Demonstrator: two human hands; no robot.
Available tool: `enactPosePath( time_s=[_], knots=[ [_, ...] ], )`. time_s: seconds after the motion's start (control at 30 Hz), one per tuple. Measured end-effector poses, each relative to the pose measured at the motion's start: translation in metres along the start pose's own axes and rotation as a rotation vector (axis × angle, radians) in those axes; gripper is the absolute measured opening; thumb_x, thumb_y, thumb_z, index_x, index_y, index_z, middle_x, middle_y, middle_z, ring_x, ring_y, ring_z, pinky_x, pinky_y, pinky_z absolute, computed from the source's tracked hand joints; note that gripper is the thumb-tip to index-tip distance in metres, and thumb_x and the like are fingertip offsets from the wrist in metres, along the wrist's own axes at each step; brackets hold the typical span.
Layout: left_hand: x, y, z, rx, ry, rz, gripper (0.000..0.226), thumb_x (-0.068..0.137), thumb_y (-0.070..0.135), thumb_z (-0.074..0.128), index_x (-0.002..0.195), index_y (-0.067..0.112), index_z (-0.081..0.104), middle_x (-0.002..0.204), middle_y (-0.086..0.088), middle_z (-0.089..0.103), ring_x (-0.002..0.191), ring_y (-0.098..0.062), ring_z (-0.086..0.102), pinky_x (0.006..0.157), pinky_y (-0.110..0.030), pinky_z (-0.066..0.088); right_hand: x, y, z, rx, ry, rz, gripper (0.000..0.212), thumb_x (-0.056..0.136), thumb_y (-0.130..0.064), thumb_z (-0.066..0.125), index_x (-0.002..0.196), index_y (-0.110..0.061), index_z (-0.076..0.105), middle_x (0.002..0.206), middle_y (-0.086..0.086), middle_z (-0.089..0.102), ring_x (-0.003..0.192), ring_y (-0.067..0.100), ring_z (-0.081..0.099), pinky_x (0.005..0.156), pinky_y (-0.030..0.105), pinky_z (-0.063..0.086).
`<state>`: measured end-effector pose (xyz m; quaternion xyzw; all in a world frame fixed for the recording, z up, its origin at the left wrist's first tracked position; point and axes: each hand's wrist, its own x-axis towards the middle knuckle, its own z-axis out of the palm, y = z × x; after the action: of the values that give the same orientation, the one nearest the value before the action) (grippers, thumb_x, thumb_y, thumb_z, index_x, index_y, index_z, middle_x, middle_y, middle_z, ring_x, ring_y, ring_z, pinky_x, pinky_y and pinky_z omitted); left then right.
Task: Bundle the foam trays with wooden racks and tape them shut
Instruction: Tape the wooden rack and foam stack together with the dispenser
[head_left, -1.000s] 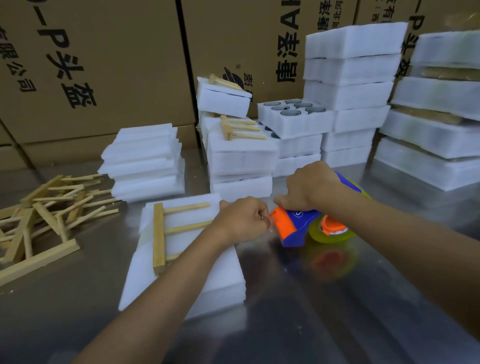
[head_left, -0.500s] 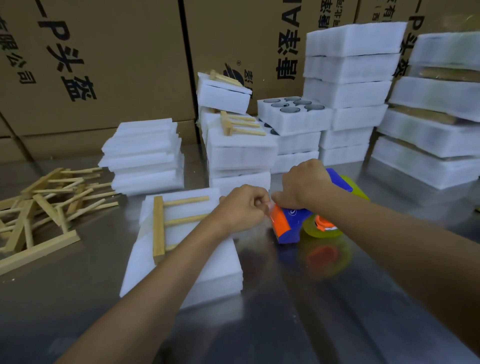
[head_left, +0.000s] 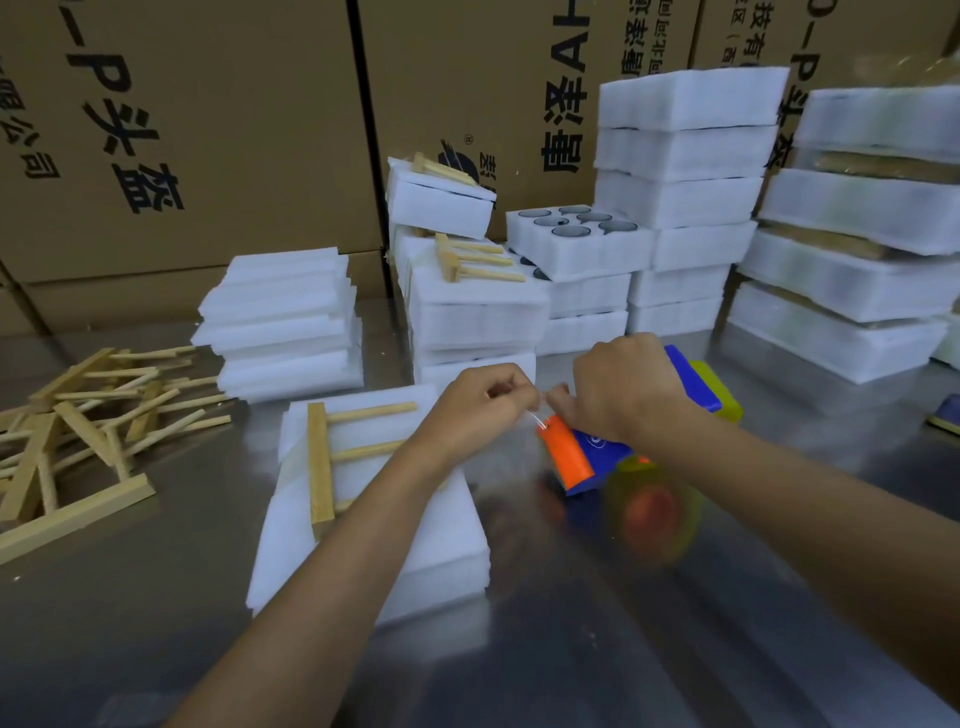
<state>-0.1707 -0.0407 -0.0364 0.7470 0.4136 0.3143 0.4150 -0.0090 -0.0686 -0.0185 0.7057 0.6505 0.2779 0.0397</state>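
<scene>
Foam tray (head_left: 431, 530) with wooden rack (head_left: 324, 457) laid flat on top, set near the tabletop (head_left: 156, 597) edge directly before the person — judged to be the bundle next in line for taping, placed within easy reach of both hands. Tape gun (head_left: 587, 457) held just right of the tray, above the tabletop, orange nose turned toward the left hand; presumably so that the loose tape end can be freed before the wrap begins.

Right hand (head_left: 623, 387): curled round the blue handle of the gun, forefinger and thumb reaching toward the orange nose. Left hand (head_left: 478, 410): fingers curled, thumb and forefinger tips pressed together at the nose of the gun, close against the right fingertips — judged to be pinching the tape end, though the clear tape itself barely visible, only a thin pale glint. Roll (head_left: 654, 506) blurred, yellowish with an orange core.

Loose racks (head_left: 88, 415) heaped at far left; thin foam sheets (head_left: 280, 322) stacked behind the tray; further trays (head_left: 472, 306), some with racks on top, and finished stacks (head_left: 685, 202) ranged against the cartons (head_left: 208, 130). Taping of the near bundle not yet begun.
</scene>
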Motion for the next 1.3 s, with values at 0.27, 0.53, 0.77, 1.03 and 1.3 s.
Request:
enactPosePath(
  time_s=[0.27,0.53,0.77,1.03,1.3],
  knots=[
    [0.000,0.000,0.001,0.021,-0.021,-0.001,0.017,0.084,0.025,0.061,0.069,0.026,0.069,0.105,0.004,0.063,0.095,-0.010,0.062,0.080,-0.021,0.044,-0.085,0.052,0.064,0.368,0.388,0.195,0.047,0.094,-0.045,0.034,0.060,-0.016,0.049,0.055,0.009,0.055,0.057,0.035,0.056,0.059,0.036,0.036],
    [-0.001,0.003,-0.003,-0.048,-0.043,-0.025,0.030,0.085,0.012,0.050,0.067,0.027,0.069,0.090,0.003,0.059,0.080,-0.007,0.054,0.072,-0.016,0.039,-0.085,0.035,0.018,0.794,0.504,0.165,0.035,0.092,-0.038,0.047,0.122,-0.021,0.054,0.110,-0.011,0.055,0.106,0.010,0.049,0.081,0.019,0.033],
    [-0.002,0.007,-0.005,-0.084,-0.049,-0.044,0.035,0.078,0.002,0.044,0.066,0.026,0.066,0.093,-0.001,0.058,0.083,-0.007,0.052,0.074,-0.018,0.038,-0.060,-0.037,-0.013,1.746,-0.072,0.518,0.056,0.091,-0.020,0.069,0.136,-0.016,0.036,0.102,0.004,0.063,0.082,0.011,0.067,0.073,0.022,0.055],
    [0.000,-0.001,0.010,0.460,0.100,-0.018,0.050,0.096,0.013,0.041,0.146,0.018,0.043,0.155,-0.010,0.022,0.142,-0.027,0.016,0.113,-0.031,0.021,-0.055,-0.074,0.019,1.573,-0.106,0.668,0.040,0.084,-0.002,0.059,0.115,-0.018,0.039,0.073,0.004,0.060,0.067,0.021,0.059,0.069,0.037,0.051],
    [-0.032,0.018,-0.048,0.116,0.513,0.167,0.059,0.089,0.004,0.044,0.144,0.028,0.039,0.139,0.004,0.043,0.133,-0.014,0.038,0.108,-0.037,0.038,-0.058,-0.096,0.034,1.399,-0.107,0.542,0.038,0.081,-0.008,0.060,0.110,-0.024,0.041,0.075,-0.004,0.060,0.068,0.002,0.054,0.053,0.013,0.032]
  ],
)
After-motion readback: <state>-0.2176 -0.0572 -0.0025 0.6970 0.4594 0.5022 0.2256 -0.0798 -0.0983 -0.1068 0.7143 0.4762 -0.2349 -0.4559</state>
